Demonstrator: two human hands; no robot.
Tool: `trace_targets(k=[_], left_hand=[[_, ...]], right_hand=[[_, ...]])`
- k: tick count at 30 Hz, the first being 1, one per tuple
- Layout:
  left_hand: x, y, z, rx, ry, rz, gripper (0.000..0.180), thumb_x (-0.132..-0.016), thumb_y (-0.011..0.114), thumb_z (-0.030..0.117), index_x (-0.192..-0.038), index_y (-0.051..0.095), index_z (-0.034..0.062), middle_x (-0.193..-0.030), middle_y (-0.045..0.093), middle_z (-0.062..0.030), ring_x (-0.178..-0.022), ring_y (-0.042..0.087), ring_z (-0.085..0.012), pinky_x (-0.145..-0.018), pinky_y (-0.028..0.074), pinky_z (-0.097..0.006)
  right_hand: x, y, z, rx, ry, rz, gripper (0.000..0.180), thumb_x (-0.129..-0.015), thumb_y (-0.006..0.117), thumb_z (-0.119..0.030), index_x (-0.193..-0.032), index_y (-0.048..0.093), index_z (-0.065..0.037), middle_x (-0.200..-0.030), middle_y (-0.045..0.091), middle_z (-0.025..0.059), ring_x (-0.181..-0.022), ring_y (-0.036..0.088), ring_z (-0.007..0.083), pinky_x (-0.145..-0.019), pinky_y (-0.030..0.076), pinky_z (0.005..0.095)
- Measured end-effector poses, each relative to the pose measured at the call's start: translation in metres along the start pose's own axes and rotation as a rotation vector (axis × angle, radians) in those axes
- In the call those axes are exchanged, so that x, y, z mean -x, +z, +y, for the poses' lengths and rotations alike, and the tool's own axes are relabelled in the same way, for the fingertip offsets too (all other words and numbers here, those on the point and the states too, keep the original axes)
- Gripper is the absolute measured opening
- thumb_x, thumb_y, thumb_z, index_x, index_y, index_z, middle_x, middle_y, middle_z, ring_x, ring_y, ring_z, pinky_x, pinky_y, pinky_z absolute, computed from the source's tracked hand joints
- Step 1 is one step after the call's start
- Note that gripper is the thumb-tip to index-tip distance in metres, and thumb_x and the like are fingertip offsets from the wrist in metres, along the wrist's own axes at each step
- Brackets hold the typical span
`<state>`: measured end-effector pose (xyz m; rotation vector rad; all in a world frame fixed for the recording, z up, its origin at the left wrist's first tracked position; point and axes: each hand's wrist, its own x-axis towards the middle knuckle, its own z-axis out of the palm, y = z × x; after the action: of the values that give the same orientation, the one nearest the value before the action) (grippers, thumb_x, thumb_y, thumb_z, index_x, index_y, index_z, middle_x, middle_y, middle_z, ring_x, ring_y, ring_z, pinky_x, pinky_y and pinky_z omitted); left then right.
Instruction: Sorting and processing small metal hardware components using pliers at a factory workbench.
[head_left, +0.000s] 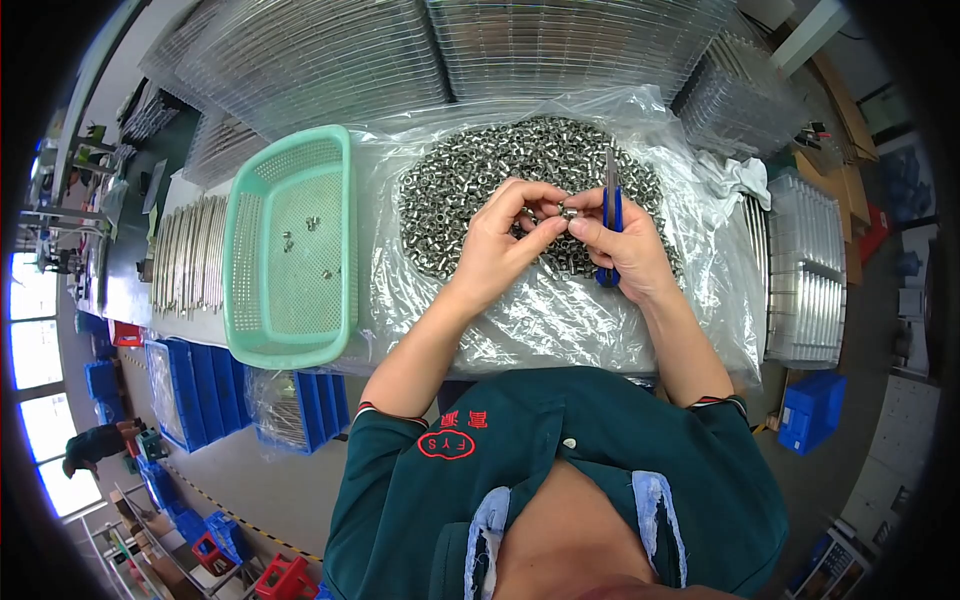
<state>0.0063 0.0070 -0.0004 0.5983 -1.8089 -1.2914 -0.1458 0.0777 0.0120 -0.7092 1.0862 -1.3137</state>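
Observation:
In front of my chest both hands meet over a big heap of small shiny metal ring-like parts point(460, 190). Thumb and fingers of my left hand point(503, 240) pinch a small metal part point(567, 212). My right hand point(632, 252) reaches the same part with its fingertips. A blue-handled utility knife point(610, 240) is also held in my right hand, upright, its thin blade pointing away from me. The heap lies on clear plastic sheeting point(560, 330) on the table. Exact details of the pinched part are partly hidden by fingers.
Left of the heap stands a mint-green perforated basket point(345, 290) with a few metal parts inside. Farther left lies a row of metal rods point(190, 255). Stacked clear plastic trays point(320, 60) line the back; more trays point(805, 270) and a white cloth point(735, 180) are at right.

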Motion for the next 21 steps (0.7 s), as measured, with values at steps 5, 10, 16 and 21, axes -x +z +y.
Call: trace_targets(k=[5,10,16,21], left_hand=[[-0.0008,0.0007,0.0023,0.005,0.006,0.007,0.021,-0.076,0.063,0.005,-0.096,0.059,0.0055,-0.085,0.055,-0.0037,-0.077,0.054,-0.0107,-0.061,0.043,-0.021],[-0.0009,0.0005,0.0004,0.024,0.019,0.009,0.018,-0.077,0.063,0.007,-0.095,0.062,0.0058,-0.087,0.056,-0.0037,-0.077,0.054,-0.0111,-0.060,0.043,-0.022],[-0.0012,0.0004,0.0008,0.026,0.021,-0.002,0.017,-0.078,0.063,0.008,-0.094,0.062,0.0061,-0.088,0.057,-0.0035,-0.078,0.054,-0.0114,-0.060,0.043,-0.022],[-0.0011,0.0000,0.0011,0.024,0.006,-0.007,0.016,-0.078,0.062,0.008,-0.094,0.062,0.0062,-0.087,0.057,-0.0034,-0.077,0.054,-0.0115,-0.060,0.043,-0.022]], right_hand=[[0.0003,0.0005,-0.0001,0.006,-0.001,0.006,0.019,-0.077,0.065,-0.011,-0.094,0.058,-0.005,-0.071,0.053,-0.0042,-0.052,0.039,-0.0013,-0.042,0.025,0.0143],[-0.0003,-0.0011,0.0020,-0.015,-0.005,0.018,0.018,-0.078,0.064,-0.011,-0.094,0.058,-0.004,-0.069,0.052,-0.0034,-0.050,0.039,0.0002,-0.041,0.027,0.0146],[-0.0006,-0.0013,0.0024,-0.011,-0.014,0.024,0.017,-0.079,0.063,-0.012,-0.092,0.056,-0.003,-0.066,0.049,-0.0036,-0.048,0.039,0.0010,-0.039,0.027,0.0144],[-0.0010,-0.0006,0.0018,-0.012,-0.010,0.023,0.017,-0.078,0.065,-0.012,-0.089,0.055,-0.004,-0.066,0.049,-0.0039,-0.048,0.038,0.0010,-0.039,0.028,0.0142]])
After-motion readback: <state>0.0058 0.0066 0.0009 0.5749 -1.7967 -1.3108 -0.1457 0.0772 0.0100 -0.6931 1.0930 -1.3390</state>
